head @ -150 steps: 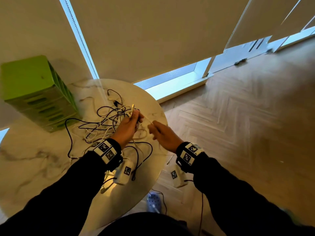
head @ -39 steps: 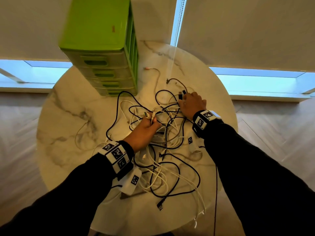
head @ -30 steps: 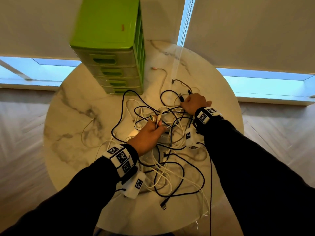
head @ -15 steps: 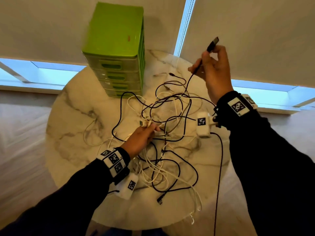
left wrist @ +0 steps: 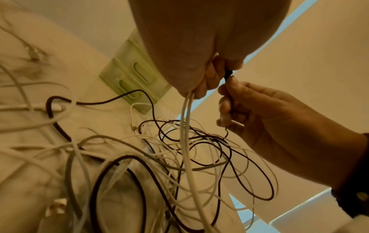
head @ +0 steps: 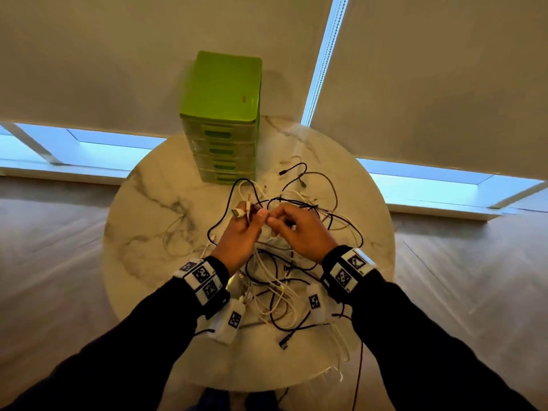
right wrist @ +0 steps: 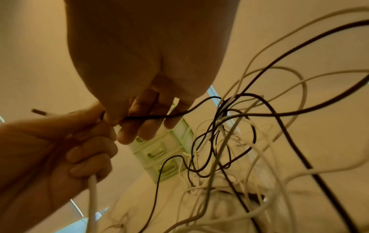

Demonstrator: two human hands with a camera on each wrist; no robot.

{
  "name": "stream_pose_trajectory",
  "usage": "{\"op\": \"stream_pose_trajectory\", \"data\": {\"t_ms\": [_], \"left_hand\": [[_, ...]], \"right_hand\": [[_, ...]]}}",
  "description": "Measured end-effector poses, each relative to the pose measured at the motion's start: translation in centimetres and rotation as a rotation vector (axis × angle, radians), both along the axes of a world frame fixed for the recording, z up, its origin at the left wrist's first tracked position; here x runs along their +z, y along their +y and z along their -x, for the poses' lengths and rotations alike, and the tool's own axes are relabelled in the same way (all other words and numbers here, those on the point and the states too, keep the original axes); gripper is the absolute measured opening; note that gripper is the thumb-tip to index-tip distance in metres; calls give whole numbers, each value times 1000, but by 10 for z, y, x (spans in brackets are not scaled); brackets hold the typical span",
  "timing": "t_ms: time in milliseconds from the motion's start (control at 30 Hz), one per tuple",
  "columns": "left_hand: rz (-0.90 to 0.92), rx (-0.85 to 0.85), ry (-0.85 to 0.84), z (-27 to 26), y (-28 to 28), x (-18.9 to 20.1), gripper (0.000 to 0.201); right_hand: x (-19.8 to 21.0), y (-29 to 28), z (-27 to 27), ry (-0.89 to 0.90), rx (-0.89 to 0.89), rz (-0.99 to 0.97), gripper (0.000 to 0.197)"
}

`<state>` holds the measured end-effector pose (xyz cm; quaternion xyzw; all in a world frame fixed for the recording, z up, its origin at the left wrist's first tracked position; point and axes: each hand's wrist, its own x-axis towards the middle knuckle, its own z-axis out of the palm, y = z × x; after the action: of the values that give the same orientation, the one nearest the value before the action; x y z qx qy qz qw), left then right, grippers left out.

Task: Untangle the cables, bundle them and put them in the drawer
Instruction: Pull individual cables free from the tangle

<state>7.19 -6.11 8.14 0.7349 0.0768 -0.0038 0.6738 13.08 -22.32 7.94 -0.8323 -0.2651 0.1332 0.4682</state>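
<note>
Head view: left hand (head: 240,235) grips white cable ends (head: 240,209); right hand (head: 299,231) pinches a black cable (head: 289,200) beside it, above the tangle (head: 278,280) on the worktop (head: 154,232), in front of the green drawer unit (head: 222,123).
Left wrist: white cables (left wrist: 185,126) hang from the fist.
Right wrist: black cable (right wrist: 151,117) runs into the knot.
Advice: feed the black end out slowly, following its loops; don't yank.

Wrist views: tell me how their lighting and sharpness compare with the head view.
Both wrist views are dim with a warm orange cast; the head view is brighter, with cool blue window light. Left wrist: cables at the left edge smear. Right wrist: near cables blur; the drawers stay fairly sharp. Head: straight edges bow, drawers slightly soft.
</note>
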Motion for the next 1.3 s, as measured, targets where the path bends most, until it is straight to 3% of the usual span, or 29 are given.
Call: {"op": "stream_pose_trajectory", "data": {"t_ms": [133, 200, 267, 333, 533, 633, 700, 767, 933, 1100, 1200, 1300], "left_hand": [[136, 75, 19, -3, 10, 1, 22], [270, 98, 30, -7, 12, 7, 19], [419, 100, 52, -10, 10, 16, 22], [438, 85, 58, -10, 6, 22, 25], [276, 23, 74, -5, -2, 25, 49], [130, 31, 57, -5, -1, 21, 61], [108, 122, 48, -7, 3, 23, 60], [163, 224, 40, -13, 9, 28, 60], [382, 189, -81, -19, 25, 51, 52], [571, 499, -238, -44, 82, 92, 49], [449, 494, -210, -50, 94, 95, 49], [84, 269, -21, -40, 67, 72, 50]], "right_hand": [[2, -5, -3, -273, 94, 300, 32], [8, -2, -3, -311, 42, 281, 29], [17, 4, 2, -279, -10, 162, 27], [21, 11, 7, -273, -26, 126, 28], [15, 16, 15, -299, 14, 113, 31], [14, 16, 19, -298, 9, 248, 33], [9, 9, 18, -235, -8, 343, 38], [-1, -5, 12, -194, -22, 414, 37], [-16, -26, -14, -193, 66, 568, 32], [-24, -76, -47, -49, 3, 767, 46], [-21, -77, -60, -93, -28, 802, 44], [-10, -47, -69, -124, -117, 524, 37]]}}
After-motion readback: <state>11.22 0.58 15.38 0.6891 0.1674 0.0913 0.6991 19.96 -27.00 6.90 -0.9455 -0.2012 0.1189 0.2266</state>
